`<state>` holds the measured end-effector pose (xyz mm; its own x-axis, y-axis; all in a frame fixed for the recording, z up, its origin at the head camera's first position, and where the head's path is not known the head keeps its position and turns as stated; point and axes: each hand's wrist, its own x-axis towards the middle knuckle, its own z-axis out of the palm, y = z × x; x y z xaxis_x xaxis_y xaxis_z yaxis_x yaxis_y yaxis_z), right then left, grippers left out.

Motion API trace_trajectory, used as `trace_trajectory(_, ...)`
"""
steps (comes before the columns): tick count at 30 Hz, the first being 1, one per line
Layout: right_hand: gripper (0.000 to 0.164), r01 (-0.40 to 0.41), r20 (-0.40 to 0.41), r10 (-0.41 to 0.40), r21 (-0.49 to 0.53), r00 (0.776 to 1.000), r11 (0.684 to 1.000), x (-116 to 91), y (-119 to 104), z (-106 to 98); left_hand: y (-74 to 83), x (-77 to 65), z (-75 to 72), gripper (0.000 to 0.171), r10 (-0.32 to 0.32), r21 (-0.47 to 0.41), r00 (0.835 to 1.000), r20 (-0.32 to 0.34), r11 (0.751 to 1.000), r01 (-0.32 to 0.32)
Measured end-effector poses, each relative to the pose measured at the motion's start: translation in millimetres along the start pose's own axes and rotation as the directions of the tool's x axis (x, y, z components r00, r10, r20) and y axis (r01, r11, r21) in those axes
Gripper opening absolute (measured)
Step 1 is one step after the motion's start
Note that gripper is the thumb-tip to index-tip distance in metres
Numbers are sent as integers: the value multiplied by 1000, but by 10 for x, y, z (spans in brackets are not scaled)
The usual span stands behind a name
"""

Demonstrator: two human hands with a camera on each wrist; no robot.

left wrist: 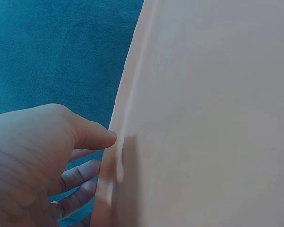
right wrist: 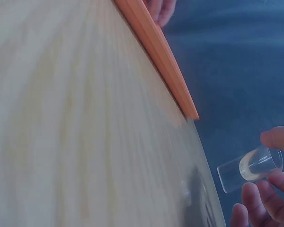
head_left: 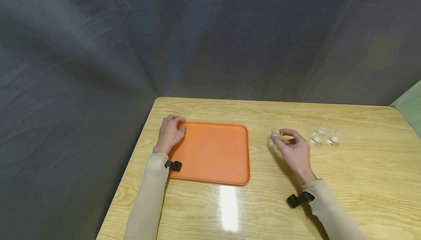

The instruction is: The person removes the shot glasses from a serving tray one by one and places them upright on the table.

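Note:
An orange tray (head_left: 210,152) lies flat on the table at left of centre in the head view. At its far left corner my left hand (head_left: 169,134) grips the rim, with the thumb (left wrist: 102,136) on the edge and the other fingers at the outer side. Right of the tray, my right hand (head_left: 296,152) pinches a small clear shot glass (right wrist: 251,168) between thumb and fingers. The right wrist view shows the glass tilted by the camera's angle, with a rounded line inside it. Whether its base touches the table cannot be told.
Several more clear shot glasses (head_left: 333,138) stand close together beyond my right hand, to its right. The light wood table (head_left: 269,210) ends at a dark cloth backdrop (head_left: 230,49) behind and at the left. Light reflects off the table in front of the tray.

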<state>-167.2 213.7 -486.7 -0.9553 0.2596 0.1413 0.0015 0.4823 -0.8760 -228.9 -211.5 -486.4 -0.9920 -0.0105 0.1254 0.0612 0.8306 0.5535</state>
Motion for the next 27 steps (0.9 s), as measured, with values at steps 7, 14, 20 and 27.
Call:
trace_trajectory(7,45,-17,-63,18,12,998,1000,62,122,-234,-2,-16,1,31,3,1,1000,-2,1000,-3)
trace_trajectory(14,47,-55,-123,56,15,991,998,86,223,-427,4,-34,-24,32,1,-7,1000,-1,1000,-1)
trace_trajectory(20,37,-67,-194,80,76,978,995,108,294,-571,1,-47,-17,32,-1,0,1000,-1,1000,1)
trace_trajectory(27,27,-44,-263,68,98,962,994,114,392,-669,3,-41,-21,31,3,-9,1000,-6,1000,-3)
